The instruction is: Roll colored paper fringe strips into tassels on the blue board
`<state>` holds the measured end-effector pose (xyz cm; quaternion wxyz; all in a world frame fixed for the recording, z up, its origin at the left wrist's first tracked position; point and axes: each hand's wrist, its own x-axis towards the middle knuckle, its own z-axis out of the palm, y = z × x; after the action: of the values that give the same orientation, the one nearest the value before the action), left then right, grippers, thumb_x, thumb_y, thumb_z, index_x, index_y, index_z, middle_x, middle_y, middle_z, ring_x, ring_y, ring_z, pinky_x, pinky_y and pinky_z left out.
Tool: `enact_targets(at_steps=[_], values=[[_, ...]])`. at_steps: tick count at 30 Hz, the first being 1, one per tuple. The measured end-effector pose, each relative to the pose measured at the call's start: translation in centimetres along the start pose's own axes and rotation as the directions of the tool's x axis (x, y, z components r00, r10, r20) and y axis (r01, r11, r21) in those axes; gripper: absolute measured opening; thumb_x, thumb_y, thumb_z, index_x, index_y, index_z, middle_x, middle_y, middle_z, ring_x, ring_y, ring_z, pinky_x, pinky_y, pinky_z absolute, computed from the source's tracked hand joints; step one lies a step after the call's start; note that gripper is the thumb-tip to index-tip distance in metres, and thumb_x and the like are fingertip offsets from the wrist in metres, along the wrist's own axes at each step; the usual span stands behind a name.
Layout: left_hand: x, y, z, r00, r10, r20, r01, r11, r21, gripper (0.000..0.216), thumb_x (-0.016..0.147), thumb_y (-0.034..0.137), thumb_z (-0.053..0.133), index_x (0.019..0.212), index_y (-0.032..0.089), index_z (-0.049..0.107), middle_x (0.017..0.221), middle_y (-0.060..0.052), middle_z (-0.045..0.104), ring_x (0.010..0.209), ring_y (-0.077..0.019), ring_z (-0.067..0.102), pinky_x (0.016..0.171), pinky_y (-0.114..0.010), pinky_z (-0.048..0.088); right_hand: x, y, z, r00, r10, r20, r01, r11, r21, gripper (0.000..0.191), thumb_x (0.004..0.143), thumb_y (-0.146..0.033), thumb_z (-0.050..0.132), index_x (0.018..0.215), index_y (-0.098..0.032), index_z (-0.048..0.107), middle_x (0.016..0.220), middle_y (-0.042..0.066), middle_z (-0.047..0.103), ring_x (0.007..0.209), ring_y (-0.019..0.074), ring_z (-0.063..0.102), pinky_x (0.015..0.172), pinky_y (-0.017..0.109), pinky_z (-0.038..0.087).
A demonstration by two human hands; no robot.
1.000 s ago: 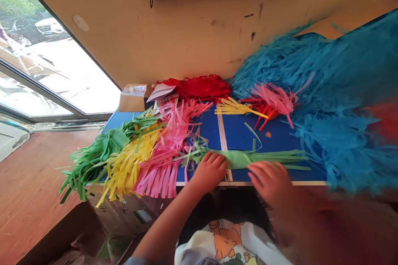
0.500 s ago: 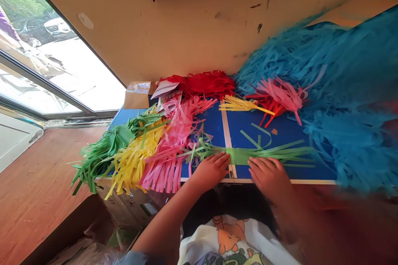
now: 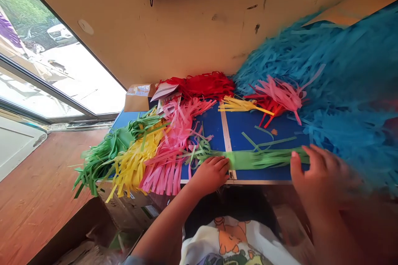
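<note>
A light green fringed tissue-paper strip (image 3: pixel 244 160) lies across the blue tabletop, its cut ends fanning left and right. Flat on its uncut middle rests my left hand (image 3: pixel 212 174), fingers laid out and pressing the paper. My right hand (image 3: pixel 320 174) is at the strip's right end, thumb and fingers apart, touching or just over the fringe tips; the exact contact cannot be told. Between the hands the right-hand fringe runs fairly straight. A few loose green strips (image 3: pixel 264 143) stick out above it.
Pink fringe (image 3: pixel 174 136), yellow fringe (image 3: pixel 137 153) and dark green fringe (image 3: pixel 108 149) pile up at the left. Red fringe (image 3: pixel 208 85) lies along the wall. Yellow tassel (image 3: pixel 239 104) and pink tassel (image 3: pixel 281 93) sit behind. A big blue heap (image 3: pixel 342 70) fills the right.
My right hand has slid rightward from the strip's middle to its far end, and the fringe there is drawn closer together. My left hand stays on the paper.
</note>
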<state>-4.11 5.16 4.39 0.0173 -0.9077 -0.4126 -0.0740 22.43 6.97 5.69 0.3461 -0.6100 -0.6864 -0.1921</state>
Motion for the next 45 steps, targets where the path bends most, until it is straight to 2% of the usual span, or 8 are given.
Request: enact_targets(at_steps=[3,7,11,18,28,35,40,45], values=[[0.5,0.0,-0.2,0.999,0.032,-0.019,-0.032,0.999,0.001,0.027,0.091,0.030,0.042,0.103,0.015,0.060,0.110,-0.005,0.062,0.101,-0.0201,0.055,0.088,-0.033,0.043,1.0,-3.4,0.5,0.973,-0.228,0.044,0.218,0.962,0.167,0.024,0.082,-0.027,0.053,0.101,-0.015,0.060,0.105,0.011,0.063,0.099,0.0241,0.054,0.089,0.040,0.033],[1.6,-0.2,-0.2,0.997,-0.071,-0.012,0.071,0.997,0.036,0.021,0.090,0.030,0.043,0.092,0.017,0.061,0.098,-0.006,0.062,0.089,-0.0202,0.056,0.076,-0.035,0.045,1.0,-7.2,3.4,0.945,-0.228,0.236,0.171,0.956,0.239,0.019,0.084,-0.022,0.048,0.095,-0.020,0.063,0.100,0.006,0.066,0.094,0.0215,0.054,0.091,0.039,0.029],[2.7,-0.5,0.3,0.955,-0.291,-0.057,0.295,0.954,0.056,0.025,0.086,0.032,0.050,0.105,0.017,0.056,0.105,-0.008,0.057,0.092,-0.0236,0.053,0.076,-0.038,0.044,0.2,-6.9,5.2,0.934,-0.182,0.309,0.124,0.972,0.198,0.014,0.080,-0.019,0.050,0.083,-0.021,0.063,0.094,0.005,0.066,0.091,0.0239,0.052,0.088,0.043,0.027],[3.4,-1.1,1.1,0.930,-0.349,-0.117,0.354,0.935,0.030,0.041,0.082,0.038,0.055,0.117,0.017,0.050,0.116,-0.011,0.052,0.105,-0.0288,0.046,0.086,-0.045,0.040,0.2,-5.7,5.8,0.930,-0.181,0.321,0.124,0.974,0.192,0.013,0.080,-0.015,0.046,0.076,-0.021,0.057,0.087,0.003,0.065,0.086,0.0206,0.052,0.091,0.041,0.024],[3.6,-1.6,1.2,0.937,-0.304,-0.169,0.315,0.948,0.038,0.009,0.088,0.021,0.048,0.087,0.019,0.058,0.106,-0.005,0.060,0.099,-0.0229,0.050,0.083,-0.040,0.039,0.1,-5.4,5.6,0.923,-0.244,0.298,0.182,0.958,0.220,0.017,0.083,-0.018,0.048,0.093,-0.022,0.062,0.085,0.003,0.065,0.086,0.0209,0.053,0.095,0.042,0.023],[3.7,-1.4,0.2,0.956,-0.254,-0.146,0.254,0.967,-0.018,0.030,0.084,0.035,0.055,0.108,0.019,0.053,0.112,-0.006,0.058,0.102,-0.0234,0.049,0.088,-0.039,0.036,0.5,-5.5,4.9,0.947,-0.257,0.192,0.196,0.938,0.287,0.015,0.087,-0.015,0.043,0.083,-0.020,0.056,0.091,0.002,0.066,0.091,0.0185,0.056,0.099,0.043,0.022],[3.3,-1.1,-1.0,0.976,-0.171,-0.136,0.173,0.985,0.002,0.019,0.088,0.032,0.048,0.102,0.021,0.056,0.106,-0.003,0.061,0.097,-0.0206,0.052,0.085,-0.038,0.037,-0.2,-5.4,3.1,0.947,-0.314,0.059,0.273,0.891,0.362,0.014,0.085,-0.010,0.044,0.084,-0.021,0.053,0.085,-0.001,0.069,0.095,0.0164,0.059,0.103,0.044,0.019],[1.1,-0.4,-1.4,0.991,0.046,-0.126,-0.037,0.996,0.076,0.016,0.091,0.020,0.042,0.087,0.020,0.057,0.102,-0.001,0.064,0.092,-0.0170,0.055,0.080,-0.033,0.040,-2.4,-4.1,1.6,0.878,-0.477,0.040,0.424,0.814,0.396,0.015,0.081,-0.013,0.051,0.091,-0.022,0.056,0.086,-0.002,0.069,0.096,0.0149,0.059,0.104,0.042,0.021]])
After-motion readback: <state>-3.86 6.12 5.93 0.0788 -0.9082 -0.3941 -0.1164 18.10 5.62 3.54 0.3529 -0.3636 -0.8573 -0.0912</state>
